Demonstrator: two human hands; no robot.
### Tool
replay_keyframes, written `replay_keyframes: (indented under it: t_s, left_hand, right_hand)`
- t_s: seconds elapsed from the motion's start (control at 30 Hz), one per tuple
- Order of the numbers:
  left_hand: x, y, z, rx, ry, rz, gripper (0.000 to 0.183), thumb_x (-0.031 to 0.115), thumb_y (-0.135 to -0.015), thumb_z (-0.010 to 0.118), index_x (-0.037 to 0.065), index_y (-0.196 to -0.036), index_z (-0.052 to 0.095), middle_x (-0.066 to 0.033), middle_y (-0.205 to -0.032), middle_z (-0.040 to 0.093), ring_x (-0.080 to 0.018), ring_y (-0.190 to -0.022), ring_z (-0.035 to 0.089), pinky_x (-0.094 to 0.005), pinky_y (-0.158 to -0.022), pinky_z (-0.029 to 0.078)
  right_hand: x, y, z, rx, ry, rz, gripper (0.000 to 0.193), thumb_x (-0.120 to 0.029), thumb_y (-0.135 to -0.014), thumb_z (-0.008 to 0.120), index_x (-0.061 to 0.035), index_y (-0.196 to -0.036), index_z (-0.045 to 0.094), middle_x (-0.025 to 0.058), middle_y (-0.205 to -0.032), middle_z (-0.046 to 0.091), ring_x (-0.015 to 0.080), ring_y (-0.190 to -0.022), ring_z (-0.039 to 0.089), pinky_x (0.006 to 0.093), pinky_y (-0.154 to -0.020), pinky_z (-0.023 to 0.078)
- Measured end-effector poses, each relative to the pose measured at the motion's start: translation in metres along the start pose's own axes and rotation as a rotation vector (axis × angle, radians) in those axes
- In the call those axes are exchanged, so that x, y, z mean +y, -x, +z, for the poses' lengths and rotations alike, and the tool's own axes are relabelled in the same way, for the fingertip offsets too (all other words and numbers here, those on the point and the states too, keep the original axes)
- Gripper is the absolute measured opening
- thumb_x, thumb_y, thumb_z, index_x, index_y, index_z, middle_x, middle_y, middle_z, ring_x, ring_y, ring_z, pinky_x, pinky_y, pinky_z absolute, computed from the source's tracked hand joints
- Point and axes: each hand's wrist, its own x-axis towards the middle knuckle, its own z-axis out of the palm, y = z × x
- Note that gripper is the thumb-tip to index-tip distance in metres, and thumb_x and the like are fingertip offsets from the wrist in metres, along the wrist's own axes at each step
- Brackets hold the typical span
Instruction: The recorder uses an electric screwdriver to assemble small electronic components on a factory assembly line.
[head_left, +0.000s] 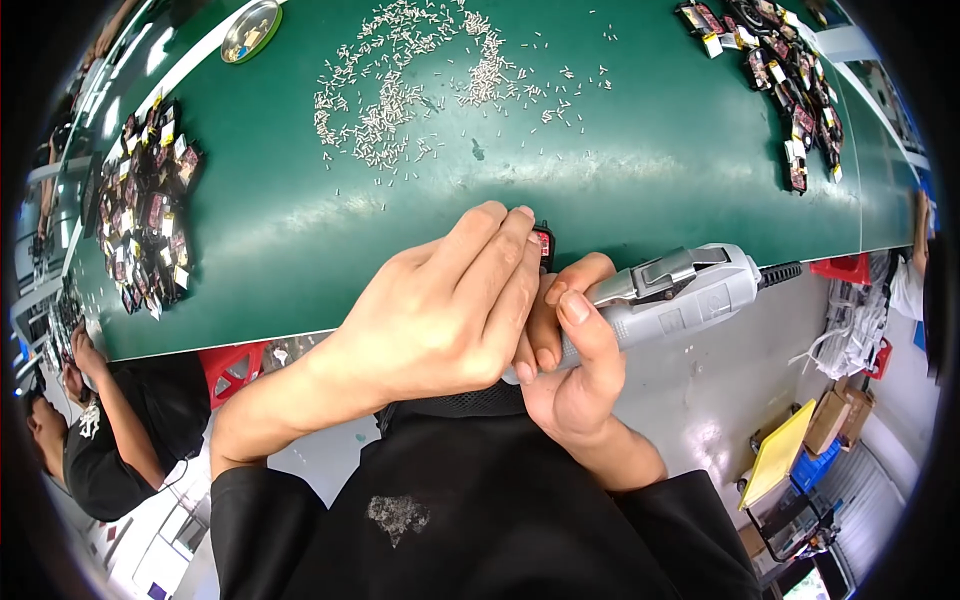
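Just above the table's near edge, my right hand (580, 370) is wrapped round a grey electric screwdriver (690, 300) with a metal lever on its side and a black cord at its rear end. My left hand (440, 310) is closed over a small black casing with a red circuit board (545, 243), of which only one end shows past the fingertips. Both hands meet there, and the screwdriver's tip is hidden behind the left fingers. Many small silvery pins or screws (390, 100) lie scattered on the green table (260, 240) beyond my hands.
A pile of black casings with boards and white-yellow tags (150, 215) lies at the left, another pile of casings (785, 80) at the far right. A round shallow dish (250, 32) stands at the back left. Another person (110, 430) sits at the left edge.
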Motion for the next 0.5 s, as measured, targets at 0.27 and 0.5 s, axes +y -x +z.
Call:
replay_keyframes:
  t_s: [0.27, 0.5]
  left_hand:
    - [0.006, 0.005, 0.005, -0.037, 0.054, -0.095, 0.038, 0.003, -0.058, 0.064, -0.012, -0.093, 0.061, -0.0217, -0.104, 0.06, -0.0315, -0.088, 0.061, -0.034, -0.066, 0.054]
    - [0.005, 0.007, -0.003, -0.111, 0.115, -0.096, 0.041, -0.002, -0.059, 0.066, -0.016, -0.097, 0.059, -0.0239, -0.11, 0.057, -0.0334, -0.093, 0.059, -0.0359, -0.07, 0.054]
  right_hand:
    - [-0.015, -0.004, -0.005, -0.159, 0.007, 0.0, 0.005, -0.007, -0.089, 0.044, -0.004, -0.091, 0.041, 0.0042, -0.053, 0.039, 0.0118, -0.039, 0.035, 0.0277, -0.041, 0.036]
    - [-0.085, -0.045, 0.01, -0.474, 0.215, -0.255, 0.022, -0.029, -0.096, 0.045, -0.0072, -0.094, 0.046, -0.0007, -0.053, 0.04, 0.0099, -0.043, 0.039, 0.0261, -0.05, 0.037]
